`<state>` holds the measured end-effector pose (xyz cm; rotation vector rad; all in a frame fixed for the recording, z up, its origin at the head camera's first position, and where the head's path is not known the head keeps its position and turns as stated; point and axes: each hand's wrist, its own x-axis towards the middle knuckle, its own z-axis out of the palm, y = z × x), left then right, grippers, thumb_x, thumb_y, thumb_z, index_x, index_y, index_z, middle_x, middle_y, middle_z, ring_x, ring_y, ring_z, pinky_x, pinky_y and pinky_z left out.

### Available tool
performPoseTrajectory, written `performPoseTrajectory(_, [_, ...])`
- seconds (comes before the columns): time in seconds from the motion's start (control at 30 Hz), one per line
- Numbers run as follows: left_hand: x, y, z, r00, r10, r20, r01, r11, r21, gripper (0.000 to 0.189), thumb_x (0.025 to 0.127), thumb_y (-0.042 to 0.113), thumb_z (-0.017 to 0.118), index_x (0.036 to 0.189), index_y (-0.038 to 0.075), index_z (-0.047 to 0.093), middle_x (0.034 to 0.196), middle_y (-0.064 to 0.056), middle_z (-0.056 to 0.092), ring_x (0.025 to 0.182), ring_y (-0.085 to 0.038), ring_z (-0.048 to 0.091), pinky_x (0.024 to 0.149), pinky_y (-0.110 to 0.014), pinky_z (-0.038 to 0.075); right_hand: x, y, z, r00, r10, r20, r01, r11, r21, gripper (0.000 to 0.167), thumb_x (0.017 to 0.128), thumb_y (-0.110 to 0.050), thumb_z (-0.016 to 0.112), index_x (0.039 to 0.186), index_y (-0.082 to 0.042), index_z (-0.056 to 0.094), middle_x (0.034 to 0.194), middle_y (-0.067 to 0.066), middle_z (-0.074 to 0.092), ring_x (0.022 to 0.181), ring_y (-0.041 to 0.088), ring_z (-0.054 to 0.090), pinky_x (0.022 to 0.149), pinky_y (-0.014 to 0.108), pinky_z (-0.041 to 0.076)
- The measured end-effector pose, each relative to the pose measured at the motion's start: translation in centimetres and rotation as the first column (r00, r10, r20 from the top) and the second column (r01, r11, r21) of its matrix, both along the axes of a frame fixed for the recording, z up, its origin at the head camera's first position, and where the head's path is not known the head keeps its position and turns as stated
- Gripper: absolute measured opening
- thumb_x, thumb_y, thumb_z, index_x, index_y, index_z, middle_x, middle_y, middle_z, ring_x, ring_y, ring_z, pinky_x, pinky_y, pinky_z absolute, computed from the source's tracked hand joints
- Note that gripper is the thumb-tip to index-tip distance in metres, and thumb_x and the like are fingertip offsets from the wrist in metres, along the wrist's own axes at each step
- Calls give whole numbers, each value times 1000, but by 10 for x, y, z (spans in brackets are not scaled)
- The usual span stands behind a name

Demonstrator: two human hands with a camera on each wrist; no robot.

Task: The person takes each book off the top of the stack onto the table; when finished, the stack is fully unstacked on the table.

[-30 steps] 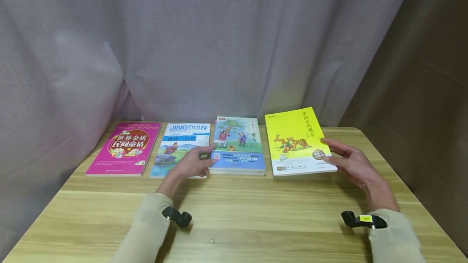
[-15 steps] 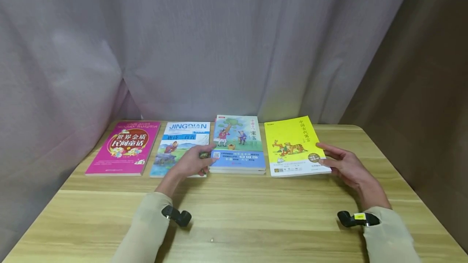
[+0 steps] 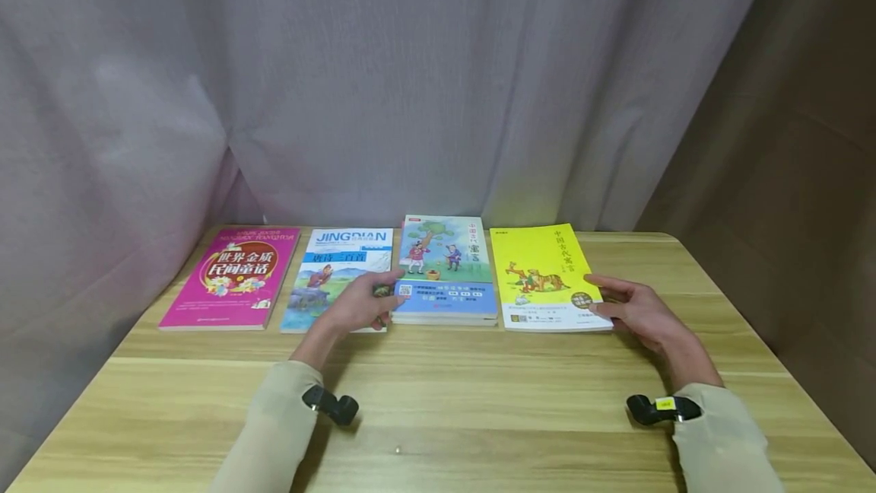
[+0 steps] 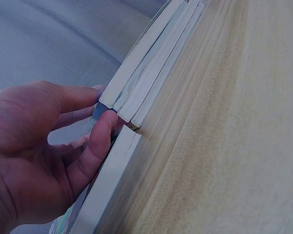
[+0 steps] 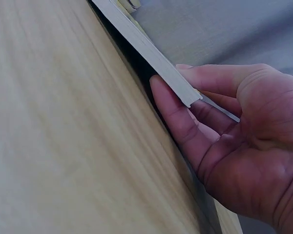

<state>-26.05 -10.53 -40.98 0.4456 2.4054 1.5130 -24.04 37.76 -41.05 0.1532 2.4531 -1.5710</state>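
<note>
My right hand [image 3: 642, 316] pinches the right edge of a yellow book [image 3: 541, 265] with a tiger drawing. In the right wrist view that book's page block [image 5: 156, 58] sits between fingertips above and a finger underneath, its edge raised off the table. My left hand [image 3: 363, 301] holds the left edge of a book with a green and blue cover [image 3: 445, 257], the top of a stack. The left wrist view has one fingertip on its upper side and another finger [image 4: 95, 146] just below its corner. Beneath the left hand lies a blue and white book [image 3: 315, 299], partly covered.
A pink book [image 3: 222, 280] lies at the far left of the row. All the books rest along the back of a wooden table [image 3: 445, 402], with a grey curtain [image 3: 369, 82] behind. The table's right edge slopes away beside the right hand.
The yellow book has come down from a tilted, raised pose and moved left toward the stack, turning straighter, with my right hand still gripping it. My left hand has stayed in place.
</note>
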Motion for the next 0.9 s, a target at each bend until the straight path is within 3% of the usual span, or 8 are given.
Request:
performPoseTrajectory(0.23, [1,0,0,1000,0,3,0,1000,5,61,103,18,69,160,12,47,139,-21,62,66,-15,61,59,-29,57,2,-3,4,1000,1,3,-1,999,43,74,101,-17,72,165,-8,35,164,31,39,101,12,68,80,25,62])
performPoseTrajectory(0.47, [2,0,0,1000,-1,-1,1,1000,3,61,103,19,69,160,11,47,128,-20,64,65,-15,60,59,-28,57,3,-6,8,1000,14,-8,-13,995,103,75,99,-19,75,164,-8,39,163,33,38,86,14,68,62,29,62])
performPoseTrajectory(0.67, [2,0,1,1000,5,0,-5,1000,2,61,103,17,69,160,11,47,138,-21,62,66,-15,61,59,-28,57,4,-5,12,999,25,-40,-14,964,267,76,96,-24,78,161,-4,42,153,36,45,68,18,58,54,29,49])
performPoseTrajectory(0.8, [2,1,2,1000,-2,1,2,1000,1,61,103,18,69,160,11,47,134,-21,63,66,-15,61,59,-29,58,8,-6,18,999,4,-52,13,952,307,77,97,-26,76,161,-2,41,143,33,51,71,19,58,55,29,47])
performPoseTrajectory(0.9, [2,0,2,1000,-4,1,4,1000,3,62,103,18,69,160,11,47,133,-19,63,66,-16,61,60,-29,58,10,-9,25,992,-16,-127,57,942,330,70,100,-29,72,159,-2,44,140,30,57,74,18,62,58,30,52])
